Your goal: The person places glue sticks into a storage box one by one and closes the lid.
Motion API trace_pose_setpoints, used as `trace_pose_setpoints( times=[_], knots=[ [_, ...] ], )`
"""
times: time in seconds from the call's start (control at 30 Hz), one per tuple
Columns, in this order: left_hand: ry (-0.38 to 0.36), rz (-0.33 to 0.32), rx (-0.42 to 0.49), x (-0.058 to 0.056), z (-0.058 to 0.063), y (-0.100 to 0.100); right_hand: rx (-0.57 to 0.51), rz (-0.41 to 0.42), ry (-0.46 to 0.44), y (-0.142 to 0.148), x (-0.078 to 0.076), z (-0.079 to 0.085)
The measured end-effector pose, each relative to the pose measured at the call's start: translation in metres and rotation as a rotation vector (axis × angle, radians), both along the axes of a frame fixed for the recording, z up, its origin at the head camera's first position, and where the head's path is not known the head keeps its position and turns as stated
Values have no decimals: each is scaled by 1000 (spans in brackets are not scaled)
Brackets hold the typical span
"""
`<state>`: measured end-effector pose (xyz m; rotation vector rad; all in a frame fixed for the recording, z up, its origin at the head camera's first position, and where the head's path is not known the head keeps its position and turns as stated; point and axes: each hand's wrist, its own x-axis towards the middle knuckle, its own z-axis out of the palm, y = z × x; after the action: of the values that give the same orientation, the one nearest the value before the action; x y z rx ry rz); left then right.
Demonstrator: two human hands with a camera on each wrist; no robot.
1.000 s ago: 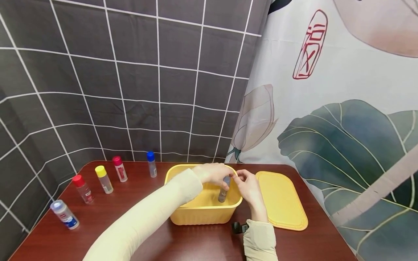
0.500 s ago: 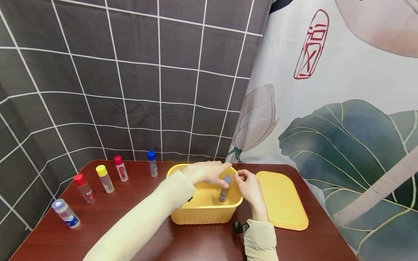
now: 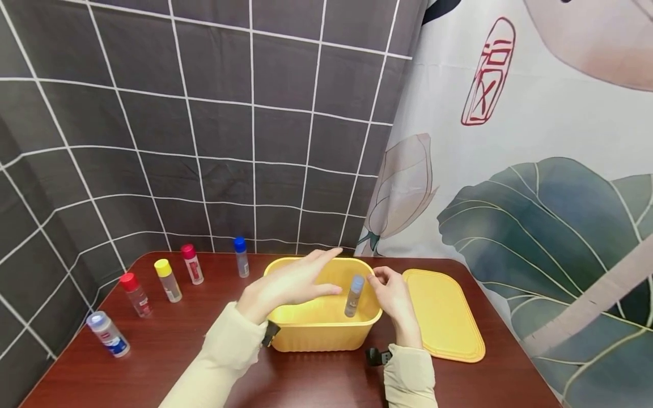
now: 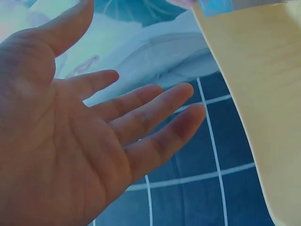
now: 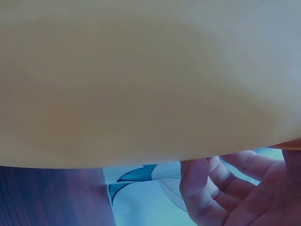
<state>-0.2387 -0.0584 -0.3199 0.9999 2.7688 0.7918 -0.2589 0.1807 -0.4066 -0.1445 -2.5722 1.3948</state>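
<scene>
My left hand [image 3: 291, 283] is held over the left side of a yellow plastic tub [image 3: 326, 340], fingers straight and thumb apart; the left wrist view shows its bare palm with nothing in it. Inside the tub, near the right wall, a small clear bottle [image 3: 353, 297] with a pale blue cap stands slightly tilted. My right hand [image 3: 393, 292] grips the tub's right rim. In the right wrist view its curled fingers [image 5: 195, 181] lie at the tub's edge, with the tub wall [image 5: 141, 94] filling most of the picture.
On the left of the table stand small bottles with blue [image 3: 241, 258], crimson [image 3: 192, 264], yellow [image 3: 168, 280] and red [image 3: 136, 294] caps, plus a larger clear-capped bottle [image 3: 108, 334]. The yellow lid [image 3: 444, 314] lies flat right of the tub.
My left hand has let go of the clear bottle and drawn back to the left, its fingers straightening. The bottle stays in the tub; my right hand keeps its place at the rim.
</scene>
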Motion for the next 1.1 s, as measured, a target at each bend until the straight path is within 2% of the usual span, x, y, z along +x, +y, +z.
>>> trace_pose_setpoints(
  times=[0.1, 0.27, 0.37, 0.57, 0.7, 0.9, 0.97, 1.07, 1.1],
  knots=[
    [-5, 51, 40, 8, -4, -15, 7, -2, 5, 1, 1, 0],
    [-69, 164, 133, 23, -14, -42, 10, 7, 6, 0, 1, -1],
    [-83, 203, 171, 30, -19, -58, 7, 4, 7, 1, 1, -1],
    [-53, 263, 182, 41, -27, -89, 12, -4, -7, 1, 3, 0],
    [-68, 343, 186, 49, -30, -112, 4, -2, -14, 1, 4, -1],
    [-72, 449, 164, 61, -27, -146, -4, -2, -2, 3, 2, -3],
    [-47, 481, 159, 64, -26, -157, -5, -3, -5, 4, 1, -3],
    [55, 530, 169, 69, -26, -173, -2, -3, -12, 3, 1, -3],
    [109, 546, 174, 70, -26, -178, -2, -2, -13, 2, 2, -2]
  ],
)
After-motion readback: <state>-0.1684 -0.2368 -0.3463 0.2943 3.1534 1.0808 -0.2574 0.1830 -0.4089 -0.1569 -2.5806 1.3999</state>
